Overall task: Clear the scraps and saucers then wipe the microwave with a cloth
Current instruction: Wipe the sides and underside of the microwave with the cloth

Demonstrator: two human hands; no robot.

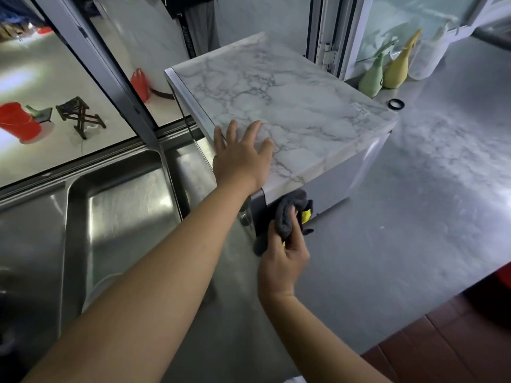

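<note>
The microwave [279, 106], its top covered in marble-patterned film, stands on the steel bench [414, 217] just right of the sink [116, 217]. The left hand [240, 156] lies flat on its near top edge, grip wide and fingers spread. The right hand [282, 261] grips a grey cloth [287, 217] with a yellow tag, pressed against the microwave's near front; no writing is readable anywhere.
</note>
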